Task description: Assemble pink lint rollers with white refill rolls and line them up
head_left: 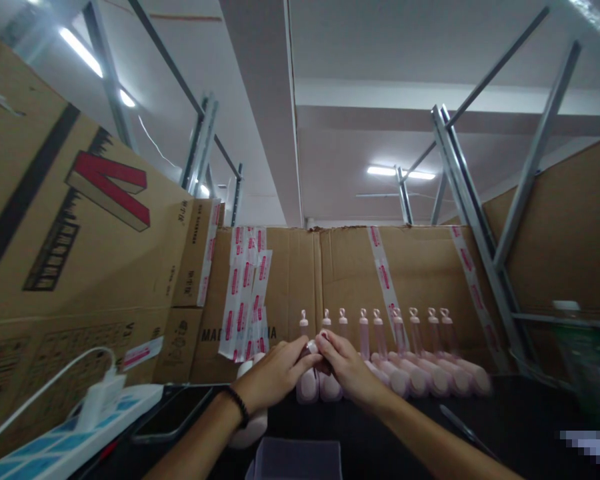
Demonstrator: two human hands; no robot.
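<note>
Near the middle of the view, my left hand (280,370) and my right hand (343,363) meet, fingers closed round a small pinkish piece (312,347) that is mostly hidden by them. A black beaded band circles my left wrist. Behind my hands, several clear pink tubes with looped tops (364,333) stand in a row. In front of them lie several pink rounded cylinders (417,380), side by side. Another pale rounded item (250,430) is partly covered by my left forearm.
A white power strip (40,440) with a plugged charger and a phone (175,413) lie at left. A dark translucent box (297,460) is at the front edge. A pen (465,430) and a green bottle (585,360) are at right. Cardboard (340,267) walls the back.
</note>
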